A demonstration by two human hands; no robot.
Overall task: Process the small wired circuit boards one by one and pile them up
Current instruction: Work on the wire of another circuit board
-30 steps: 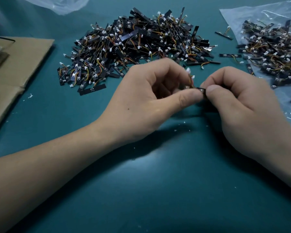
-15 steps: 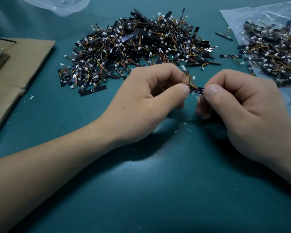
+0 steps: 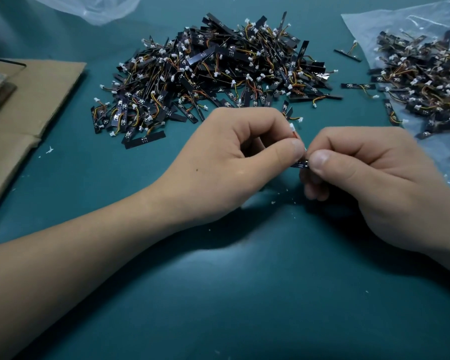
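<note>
Teal mat (image 3: 218,294) beneath the left hand (image 3: 234,162) and right hand (image 3: 374,183), fingers curled, both grips apparently pinching one wired board (image 3: 300,165).

Over a teal table (image 3: 218,294), the left hand (image 3: 234,162) and right hand (image 3: 369,178) pinch one small board (image 3: 300,165) between them. Behind lies a big pile of boards (image 3: 213,79); another heap (image 3: 424,81) sits on a plastic bag (image 3: 369,24).

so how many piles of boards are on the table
2: the big pile top centre on the mat, the right pile on a bag, partly out of frame.
</note>
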